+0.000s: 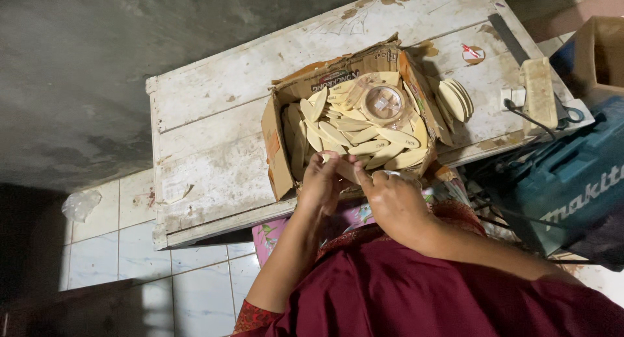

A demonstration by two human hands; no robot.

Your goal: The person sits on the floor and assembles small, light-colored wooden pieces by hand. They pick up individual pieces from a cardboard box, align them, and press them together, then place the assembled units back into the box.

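Blue tool case (572,187) cut by right edge; box (601,54) likewise.

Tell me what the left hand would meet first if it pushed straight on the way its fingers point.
The left hand points up the picture into the open cardboard box. It would probably meet the pale oval wooden pieces heaped inside first, just past the fingertips; depth is hard to judge from above.
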